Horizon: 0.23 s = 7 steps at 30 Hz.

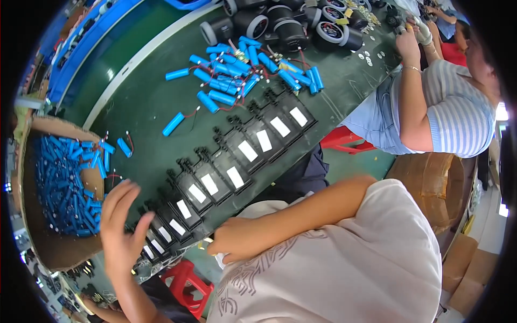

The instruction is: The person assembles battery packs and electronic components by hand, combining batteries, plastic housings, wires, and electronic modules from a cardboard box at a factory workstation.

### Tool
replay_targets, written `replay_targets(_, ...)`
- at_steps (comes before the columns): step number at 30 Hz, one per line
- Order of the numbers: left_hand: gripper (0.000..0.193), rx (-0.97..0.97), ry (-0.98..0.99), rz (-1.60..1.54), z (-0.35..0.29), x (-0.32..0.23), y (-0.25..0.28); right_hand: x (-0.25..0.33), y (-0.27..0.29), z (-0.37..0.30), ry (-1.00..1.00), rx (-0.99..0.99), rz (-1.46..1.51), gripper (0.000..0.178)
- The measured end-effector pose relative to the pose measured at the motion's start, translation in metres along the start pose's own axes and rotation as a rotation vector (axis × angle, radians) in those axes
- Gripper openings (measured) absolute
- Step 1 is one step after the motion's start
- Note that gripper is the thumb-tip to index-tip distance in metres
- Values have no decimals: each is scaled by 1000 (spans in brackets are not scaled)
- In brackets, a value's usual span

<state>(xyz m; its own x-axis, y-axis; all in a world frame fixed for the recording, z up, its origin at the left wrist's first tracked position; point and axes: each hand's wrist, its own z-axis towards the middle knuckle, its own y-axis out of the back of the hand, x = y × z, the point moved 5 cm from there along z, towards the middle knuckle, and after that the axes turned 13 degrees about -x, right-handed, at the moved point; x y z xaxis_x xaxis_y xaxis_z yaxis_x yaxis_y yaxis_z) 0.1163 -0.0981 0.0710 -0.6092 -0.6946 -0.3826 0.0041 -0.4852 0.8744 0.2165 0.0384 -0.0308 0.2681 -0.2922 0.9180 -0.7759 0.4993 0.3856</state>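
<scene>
My left hand [119,229] is raised beside the cardboard box of blue cylindrical batteries [62,185]. Its fingers and thumb are apart and nothing lies between them. In front of my body, at the near table edge, my right hand [232,240] is curled closed; what it holds, if anything, is hidden. A row of flat black cases [211,184] with white labels runs along this edge, between and beyond my hands. Blue batteries with red and black wires [229,70] lie heaped behind the row. A single wired battery [173,124] lies apart from the heap.
Black round housings [285,27] crowd the far end of the table. At the right, another person [447,102] works with small parts. Red stools [188,282] stand under the near edge, and a brown carton [428,180] sits behind at the right. Blue bins [89,48] line the far left.
</scene>
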Motion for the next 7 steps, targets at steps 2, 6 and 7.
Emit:
replay_targets(2,39,2,-172,-94,50,-26,-38,-8,27,-31,54,-223,-11,18)
replay_targets(6,35,-122,-428,-114,133,-66,-89,-9,138,-114,177,-786,150,23)
replay_targets(7,35,-159,-488,-70,157,-76,-99,-11,145,-120,177,-811,151,23)
